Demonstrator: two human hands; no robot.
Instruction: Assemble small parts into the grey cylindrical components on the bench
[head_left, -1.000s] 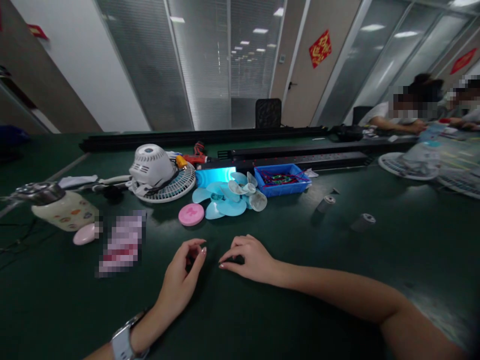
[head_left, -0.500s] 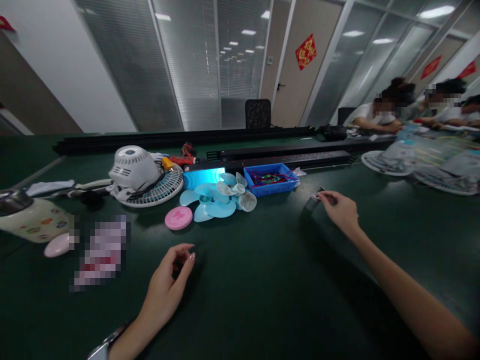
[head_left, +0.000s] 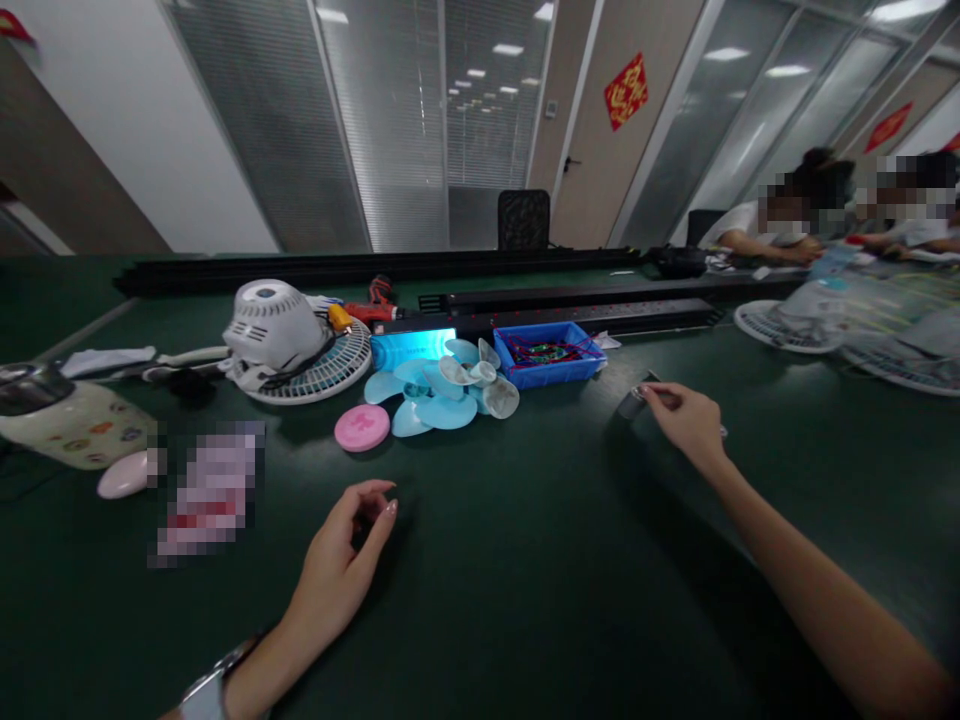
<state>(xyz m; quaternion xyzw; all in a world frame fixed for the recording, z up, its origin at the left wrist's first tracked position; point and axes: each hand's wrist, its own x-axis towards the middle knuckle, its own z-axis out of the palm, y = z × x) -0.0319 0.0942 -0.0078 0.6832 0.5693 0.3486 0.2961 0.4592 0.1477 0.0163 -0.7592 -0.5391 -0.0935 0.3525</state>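
Note:
My right hand point(head_left: 688, 425) pinches a small silvery metal part point(head_left: 632, 403) between thumb and fingertips, to the right of the blue bin. Its exact kind is too small to make out. Loosely curled, my left hand point(head_left: 341, 560) rests over the front of the table with a gap between thumb and forefinger and nothing in it. Ahead of it lie a round pink lid-like disc point(head_left: 362, 428) and a pile of light-blue fan blades point(head_left: 446, 410). Behind the blades stands the blue plastic bin point(head_left: 551, 376) full of coloured wires.
On the left are a white fan housing on its grille point(head_left: 274, 325), a patterned bottle point(head_left: 82, 425) and a pale pink oval object point(head_left: 126, 475). A red drill point(head_left: 375, 308) and black rails point(head_left: 570, 315) lie farther back. People sit at the right beside more fan parts point(head_left: 795, 320).
The whole view has shifted slightly, so things sit a little farther right and higher. Both hands keep nearly the same pose, the right still pinching the metal part.

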